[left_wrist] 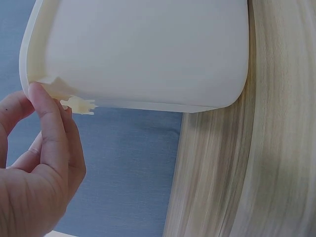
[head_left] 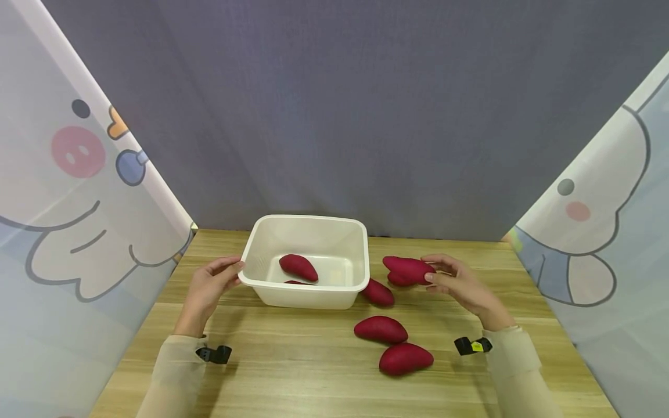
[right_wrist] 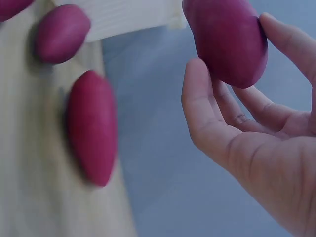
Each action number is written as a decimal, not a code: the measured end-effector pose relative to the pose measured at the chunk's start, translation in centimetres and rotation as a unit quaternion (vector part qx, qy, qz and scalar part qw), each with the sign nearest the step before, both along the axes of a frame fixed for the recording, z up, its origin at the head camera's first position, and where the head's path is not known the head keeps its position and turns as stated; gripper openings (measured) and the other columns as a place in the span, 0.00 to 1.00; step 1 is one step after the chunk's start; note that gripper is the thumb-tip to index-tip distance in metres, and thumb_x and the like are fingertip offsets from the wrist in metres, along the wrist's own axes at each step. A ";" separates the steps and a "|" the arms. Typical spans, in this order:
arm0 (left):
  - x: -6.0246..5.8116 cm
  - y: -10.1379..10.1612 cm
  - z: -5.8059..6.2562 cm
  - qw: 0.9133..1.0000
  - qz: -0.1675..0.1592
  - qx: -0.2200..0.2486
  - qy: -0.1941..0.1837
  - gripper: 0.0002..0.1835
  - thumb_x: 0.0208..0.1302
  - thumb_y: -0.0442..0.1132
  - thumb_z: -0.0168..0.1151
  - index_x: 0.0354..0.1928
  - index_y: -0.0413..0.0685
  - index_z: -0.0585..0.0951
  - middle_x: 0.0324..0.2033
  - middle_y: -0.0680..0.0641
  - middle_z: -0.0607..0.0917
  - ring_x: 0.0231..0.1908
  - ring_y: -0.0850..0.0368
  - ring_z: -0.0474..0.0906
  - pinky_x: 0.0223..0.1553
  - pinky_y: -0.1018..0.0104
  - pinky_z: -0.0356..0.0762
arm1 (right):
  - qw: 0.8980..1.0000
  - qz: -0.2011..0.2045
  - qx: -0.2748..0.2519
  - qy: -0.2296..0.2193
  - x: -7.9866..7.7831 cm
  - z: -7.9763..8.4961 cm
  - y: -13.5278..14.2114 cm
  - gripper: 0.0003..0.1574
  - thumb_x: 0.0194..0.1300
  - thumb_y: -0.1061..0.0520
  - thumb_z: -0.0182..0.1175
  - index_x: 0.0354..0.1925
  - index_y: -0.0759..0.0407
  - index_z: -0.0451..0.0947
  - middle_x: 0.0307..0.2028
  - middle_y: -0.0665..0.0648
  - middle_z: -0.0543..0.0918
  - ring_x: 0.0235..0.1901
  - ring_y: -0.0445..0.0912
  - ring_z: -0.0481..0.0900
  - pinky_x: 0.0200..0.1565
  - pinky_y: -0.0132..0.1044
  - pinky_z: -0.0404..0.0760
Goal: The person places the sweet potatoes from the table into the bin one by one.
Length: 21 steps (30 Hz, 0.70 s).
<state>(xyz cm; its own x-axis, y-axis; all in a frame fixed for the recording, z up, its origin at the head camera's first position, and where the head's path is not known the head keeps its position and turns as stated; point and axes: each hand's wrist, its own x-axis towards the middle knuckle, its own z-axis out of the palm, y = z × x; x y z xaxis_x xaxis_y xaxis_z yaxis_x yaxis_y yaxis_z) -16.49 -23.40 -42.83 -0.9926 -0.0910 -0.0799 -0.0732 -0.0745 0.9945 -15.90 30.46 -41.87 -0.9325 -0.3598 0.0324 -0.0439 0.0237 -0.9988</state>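
Note:
My left hand (head_left: 208, 285) pinches the left rim of a white plastic tub (head_left: 305, 297), thumb and fingertips at the edge in the left wrist view. A dark red sweet potato (head_left: 298, 266) lies in the tub, with part of another (head_left: 298, 283) showing behind the front rim. To the right of the tub, my right hand (head_left: 462, 285) holds a sweet potato (right_wrist: 227, 39) by one end between thumb and fingers, raised above the table. Beneath it, a further sweet potato (head_left: 399, 281) is partly hidden.
On the wooden table (head_left: 292, 360), one sweet potato (head_left: 378, 293) lies against the tub's right front corner. Two more, an upper one (head_left: 380, 329) and a lower one (head_left: 405, 359), rest nearer the front. A grey curtain (head_left: 334, 116) stands behind, with printed cloth panels (head_left: 104, 232) at both sides.

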 end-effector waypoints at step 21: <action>0.1 0.1 0.1 1.000 -0.005 -0.010 0.006 0.23 0.67 0.36 0.69 0.57 0.27 0.77 0.41 0.50 0.83 0.37 0.59 0.84 0.44 0.67 0.85 | 0.989 0.064 0.115 0.061 -10.0 10.5 -15.3 0.33 0.64 0.54 0.70 0.64 0.60 0.73 0.56 0.61 0.76 0.50 0.56 0.80 0.51 0.51 0.84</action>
<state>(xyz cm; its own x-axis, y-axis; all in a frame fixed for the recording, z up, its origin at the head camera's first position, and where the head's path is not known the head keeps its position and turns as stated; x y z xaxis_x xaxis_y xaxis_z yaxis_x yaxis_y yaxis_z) -16.40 -23.33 -42.69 -0.9943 -0.0832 -0.0669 -0.0625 -0.0545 0.9966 -25.91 15.14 -31.38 -0.8729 -0.4857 0.0462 -0.1819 0.2362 -0.9545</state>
